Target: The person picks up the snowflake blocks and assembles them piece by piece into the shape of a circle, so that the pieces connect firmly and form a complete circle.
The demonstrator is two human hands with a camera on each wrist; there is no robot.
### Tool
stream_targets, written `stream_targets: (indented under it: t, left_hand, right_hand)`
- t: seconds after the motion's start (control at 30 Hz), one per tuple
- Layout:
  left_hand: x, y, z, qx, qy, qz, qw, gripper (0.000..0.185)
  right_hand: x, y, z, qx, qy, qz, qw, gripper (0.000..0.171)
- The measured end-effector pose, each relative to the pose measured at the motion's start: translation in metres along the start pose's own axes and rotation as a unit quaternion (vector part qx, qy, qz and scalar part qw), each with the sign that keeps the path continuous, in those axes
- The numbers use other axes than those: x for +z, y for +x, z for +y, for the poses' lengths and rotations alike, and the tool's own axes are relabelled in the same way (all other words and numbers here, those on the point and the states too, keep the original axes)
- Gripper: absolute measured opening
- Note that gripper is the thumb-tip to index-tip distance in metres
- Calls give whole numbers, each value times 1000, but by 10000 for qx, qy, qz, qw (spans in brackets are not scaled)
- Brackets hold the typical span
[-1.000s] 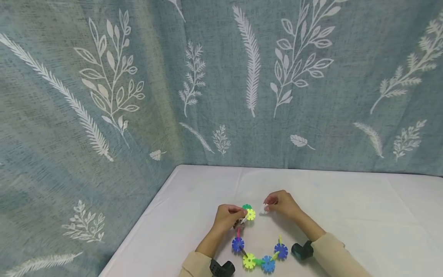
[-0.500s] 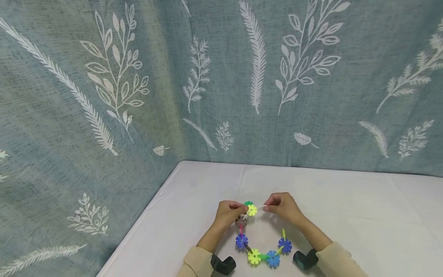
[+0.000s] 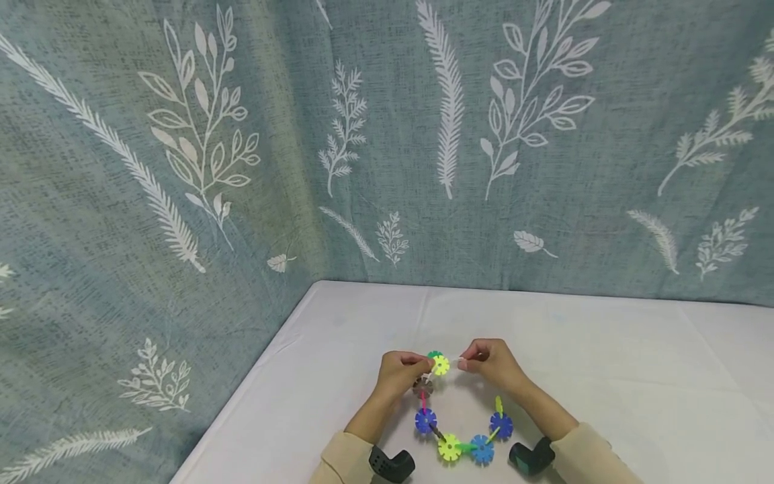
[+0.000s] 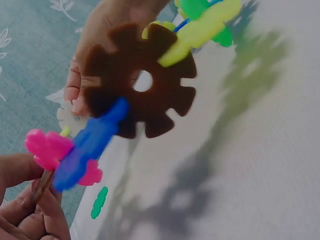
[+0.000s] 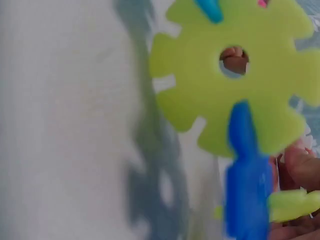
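Meanwhile both hands' fingers pinch the snowflake-disc chain [image 3: 450, 430] over the white table [image 3: 635, 376], leaf-print curtain [image 3: 387, 134] behind

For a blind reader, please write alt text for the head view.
Two hands hold the top of a chain of colourful notched discs over a white table: left hand, right hand. A leaf-patterned curtain hangs behind.

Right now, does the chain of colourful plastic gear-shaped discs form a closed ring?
No, the chain of colourful plastic gear-shaped discs stays open: its right end joins nothing.
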State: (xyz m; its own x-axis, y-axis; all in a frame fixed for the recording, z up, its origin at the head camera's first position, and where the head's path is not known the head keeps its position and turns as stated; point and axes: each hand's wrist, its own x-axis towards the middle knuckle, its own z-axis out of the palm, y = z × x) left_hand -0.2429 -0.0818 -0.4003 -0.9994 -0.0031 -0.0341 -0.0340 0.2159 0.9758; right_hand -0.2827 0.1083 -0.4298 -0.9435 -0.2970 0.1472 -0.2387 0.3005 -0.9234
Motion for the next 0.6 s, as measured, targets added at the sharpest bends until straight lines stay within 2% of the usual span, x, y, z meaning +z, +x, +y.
stream_targets:
  t: [0.17, 0.27, 0.4, 0.5, 0.6]
  left_hand:
    - [3, 6, -11, 64, -24, 92, 9999, 22]
    - [7, 10, -20, -17, -42, 218, 9998, 20]
    - [11, 10, -24, -67, -3, 363, 9993, 18]
    - [10, 10, -24, 338, 521, 361, 9974, 14]
    - [7, 9, -25, 950, 1301, 534, 9855, 10]
  right_hand:
    - [1, 0, 0, -86, 156, -46, 9998, 12]
    - [3, -1, -3, -121, 188, 7, 9997, 11]
    - [6, -2, -7, -43, 123, 126, 9998, 13]
    - [6, -2, -7, -18, -87, 110, 9999, 13]
    - [5, -1, -5, -101, -252, -122, 9996, 10]
